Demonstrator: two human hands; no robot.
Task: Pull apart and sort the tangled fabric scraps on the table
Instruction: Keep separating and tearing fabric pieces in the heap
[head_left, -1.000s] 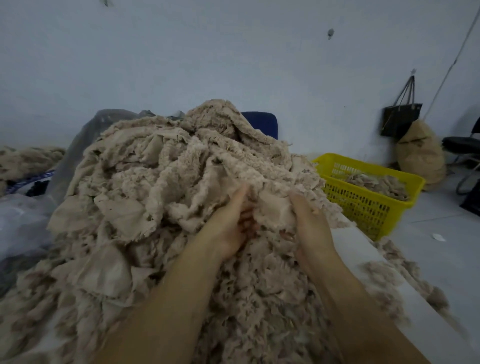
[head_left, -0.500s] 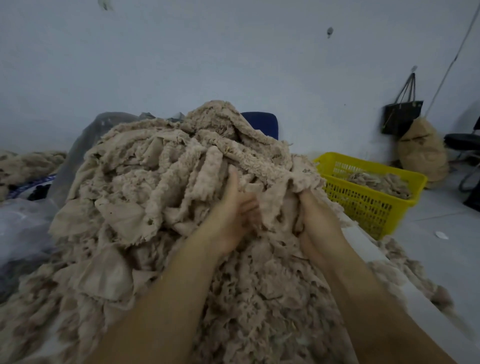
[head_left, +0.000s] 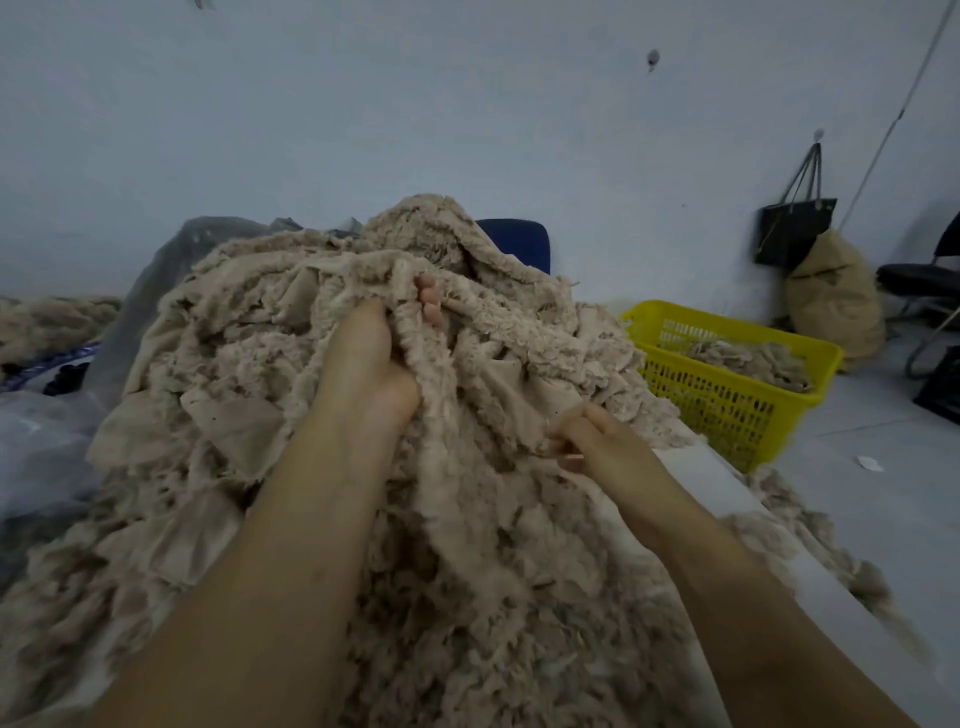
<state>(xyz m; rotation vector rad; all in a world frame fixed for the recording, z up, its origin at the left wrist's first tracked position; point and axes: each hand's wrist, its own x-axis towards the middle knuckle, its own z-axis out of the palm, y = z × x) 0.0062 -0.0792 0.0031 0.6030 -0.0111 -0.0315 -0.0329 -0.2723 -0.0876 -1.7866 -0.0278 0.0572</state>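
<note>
Found tangled beige fabric scraps (head_left: 249, 374) heaped high on white table (head_left: 722, 483), spilling past its right edge. Noted yellow basket (head_left: 727, 410) just beside that edge, holding more scraps. Observed left hand (head_left: 366, 364) high in the heap, gripping a fuzzy strip (head_left: 447, 415). Observed right hand (head_left: 602, 447) lower and apart, pinching a fold of cloth (head_left: 524, 410).

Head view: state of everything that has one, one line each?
scrap pile: heaped on the table, tangled
left hand: grips a fleecy fold high on the scrap pile, fingers curled into it
right hand: pinches a fabric edge lower on the scrap pile
yellow basket: upright on the floor, partly filled with scraps
black bag: hanging on the wall
tan sack: stuffed, standing below the black bag
</note>
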